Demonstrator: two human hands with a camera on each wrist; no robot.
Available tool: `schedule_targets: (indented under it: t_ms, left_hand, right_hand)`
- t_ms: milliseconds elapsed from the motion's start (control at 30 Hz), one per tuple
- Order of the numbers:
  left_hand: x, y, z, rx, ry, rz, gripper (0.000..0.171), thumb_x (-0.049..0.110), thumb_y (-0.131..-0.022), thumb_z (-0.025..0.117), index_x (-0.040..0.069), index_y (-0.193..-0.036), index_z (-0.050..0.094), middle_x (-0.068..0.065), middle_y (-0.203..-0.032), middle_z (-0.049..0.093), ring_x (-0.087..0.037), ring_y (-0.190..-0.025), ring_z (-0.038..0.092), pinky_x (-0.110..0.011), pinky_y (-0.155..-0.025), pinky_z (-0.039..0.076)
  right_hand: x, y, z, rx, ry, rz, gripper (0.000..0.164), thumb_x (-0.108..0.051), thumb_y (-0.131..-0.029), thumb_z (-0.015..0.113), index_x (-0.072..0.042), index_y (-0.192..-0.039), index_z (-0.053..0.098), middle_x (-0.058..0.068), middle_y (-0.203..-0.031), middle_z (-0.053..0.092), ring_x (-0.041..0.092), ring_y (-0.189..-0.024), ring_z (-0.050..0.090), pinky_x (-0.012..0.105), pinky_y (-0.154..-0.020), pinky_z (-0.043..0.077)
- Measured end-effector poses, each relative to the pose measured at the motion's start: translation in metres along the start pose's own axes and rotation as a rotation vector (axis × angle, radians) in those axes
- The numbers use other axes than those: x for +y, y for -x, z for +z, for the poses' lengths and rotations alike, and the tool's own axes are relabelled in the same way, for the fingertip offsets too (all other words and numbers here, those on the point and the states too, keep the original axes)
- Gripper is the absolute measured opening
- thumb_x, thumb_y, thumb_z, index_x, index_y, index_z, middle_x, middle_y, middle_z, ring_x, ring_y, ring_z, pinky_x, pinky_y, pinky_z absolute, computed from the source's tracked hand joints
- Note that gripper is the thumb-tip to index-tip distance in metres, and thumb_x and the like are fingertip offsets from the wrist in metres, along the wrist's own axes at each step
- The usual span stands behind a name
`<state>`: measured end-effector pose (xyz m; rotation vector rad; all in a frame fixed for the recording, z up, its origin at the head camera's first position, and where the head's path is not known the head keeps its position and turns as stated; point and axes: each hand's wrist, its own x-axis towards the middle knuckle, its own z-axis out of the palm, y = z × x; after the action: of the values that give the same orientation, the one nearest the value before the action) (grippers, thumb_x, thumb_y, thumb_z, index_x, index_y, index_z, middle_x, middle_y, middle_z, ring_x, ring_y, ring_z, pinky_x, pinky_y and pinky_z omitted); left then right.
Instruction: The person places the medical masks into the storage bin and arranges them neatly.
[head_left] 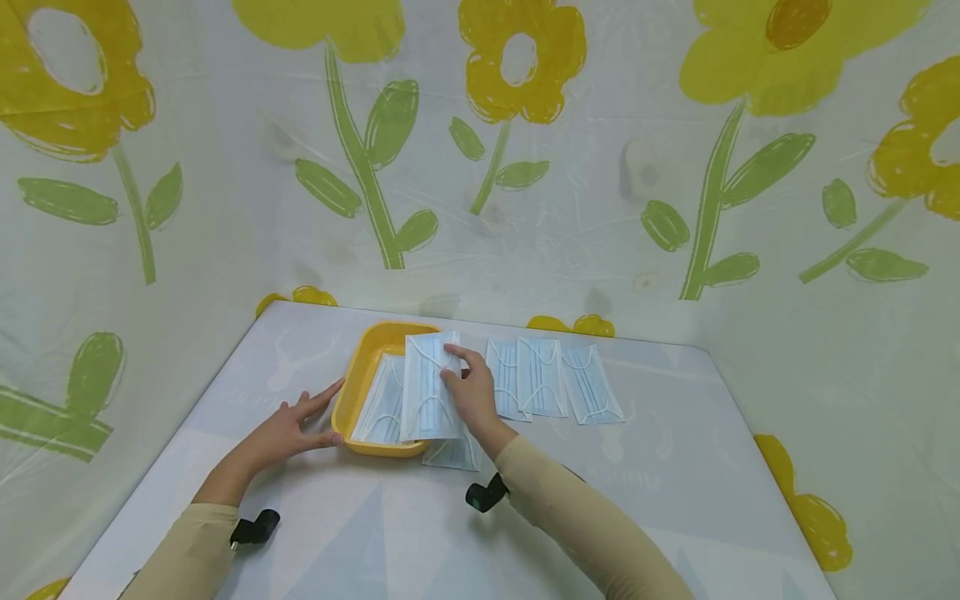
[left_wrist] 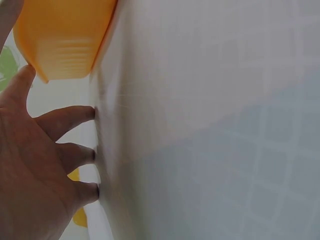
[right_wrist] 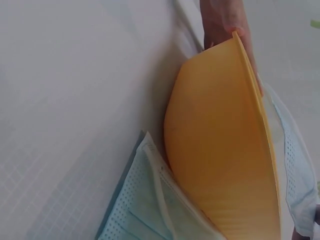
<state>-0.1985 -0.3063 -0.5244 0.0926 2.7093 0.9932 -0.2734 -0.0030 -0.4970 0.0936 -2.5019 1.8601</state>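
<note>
A yellow plastic basin (head_left: pixel 382 450) holds light-blue face masks (head_left: pixel 381 404). My right hand (head_left: pixel 476 396) pinches another face mask (head_left: pixel 427 387) by its right edge and holds it over the basin's right side; in the right wrist view this mask (right_wrist: pixel 300 175) overhangs the rim. With fingers spread, my left hand (head_left: pixel 288 429) touches the basin's left side. The left wrist view shows one fingertip at the yellow rim (left_wrist: pixel 45 75) and other fingertips on the table. Partly hidden below the held mask, a further mask (head_left: pixel 456 454) lies against the basin's front right.
Right of the basin lie three more masks, a left one (head_left: pixel 498 379), a middle one (head_left: pixel 543 379) and a right one (head_left: pixel 592 383), the first two overlapping. A flower-printed curtain (head_left: pixel 585 208) rises behind the pale table (head_left: pixel 375 517).
</note>
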Motion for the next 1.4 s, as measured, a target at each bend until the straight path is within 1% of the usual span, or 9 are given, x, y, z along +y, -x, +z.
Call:
schedule_targets:
  t_ms: [333,633,767,867,1033,1200,1400]
  left_hand:
    - [0.000,0.000,-0.001,0.003,-0.003,0.014,0.100,0.058,-0.084,0.076,0.031,-0.163,0.021,-0.019,-0.166,0.020,-0.061,-0.147,0.005,-0.084,-0.107,0.004]
    - [-0.004,-0.001,-0.001,0.009,-0.007,0.028,0.099,0.056,-0.084,0.076,0.031,-0.163,0.022,-0.018,-0.166,0.022,-0.060,-0.147,0.006,-0.084,-0.108,0.005]
    - [-0.005,-0.001,-0.001,0.013,-0.003,0.041,0.099,0.055,-0.084,0.077,0.031,-0.163,0.023,-0.018,-0.166,0.023,-0.060,-0.147,0.007,-0.082,-0.110,0.004]
    - [-0.005,-0.002,-0.001,0.012,0.000,0.037,0.099,0.056,-0.084,0.077,0.031,-0.163,0.023,-0.018,-0.166,0.022,-0.060,-0.148,0.007,-0.082,-0.110,0.004]
    - [-0.004,-0.002,-0.002,0.011,0.000,0.036,0.099,0.056,-0.084,0.077,0.031,-0.163,0.023,-0.018,-0.166,0.022,-0.060,-0.147,0.007,-0.082,-0.110,0.004]
    - [-0.003,-0.002,-0.002,0.011,0.005,0.047,0.098,0.053,-0.084,0.078,0.030,-0.163,0.023,-0.018,-0.166,0.023,-0.060,-0.147,0.007,-0.082,-0.109,0.004]
    - [-0.001,-0.001,-0.001,0.005,0.003,0.030,0.099,0.055,-0.084,0.077,0.030,-0.163,0.023,-0.018,-0.166,0.023,-0.060,-0.147,0.006,-0.085,-0.107,0.005]
  right_hand:
    - [-0.003,-0.004,0.010,0.014,0.010,0.039,0.039,-0.010,-0.097,0.067,-0.024,-0.134,0.066,0.001,-0.136,0.058,0.016,-0.093,0.057,0.026,-0.075,0.051]
    - [-0.007,-0.008,0.023,0.014,0.000,0.006,0.039,-0.008,-0.095,0.068,-0.020,-0.132,0.067,0.003,-0.135,0.060,0.016,-0.090,0.057,0.026,-0.075,0.051]
    - [-0.009,-0.008,0.027,0.010,-0.007,0.003,0.039,-0.007,-0.095,0.068,-0.019,-0.132,0.067,0.005,-0.136,0.060,0.016,-0.091,0.057,0.026,-0.076,0.052]
    - [-0.010,-0.007,0.030,0.007,-0.012,0.008,0.039,-0.007,-0.095,0.068,-0.019,-0.132,0.067,0.004,-0.136,0.059,0.016,-0.092,0.057,0.025,-0.076,0.052]
    - [-0.008,-0.010,0.034,0.008,-0.020,0.007,0.039,-0.007,-0.095,0.069,-0.018,-0.132,0.067,0.004,-0.133,0.060,0.015,-0.090,0.056,0.025,-0.073,0.051]
    - [-0.009,-0.011,0.038,-0.004,-0.018,0.025,0.039,-0.008,-0.096,0.069,-0.019,-0.133,0.066,0.002,-0.131,0.059,0.015,-0.090,0.055,0.024,-0.073,0.051]
    - [-0.013,-0.009,0.042,-0.037,-0.050,0.024,0.040,-0.007,-0.094,0.070,-0.017,-0.133,0.066,0.002,-0.130,0.059,0.015,-0.086,0.056,0.024,-0.071,0.054]
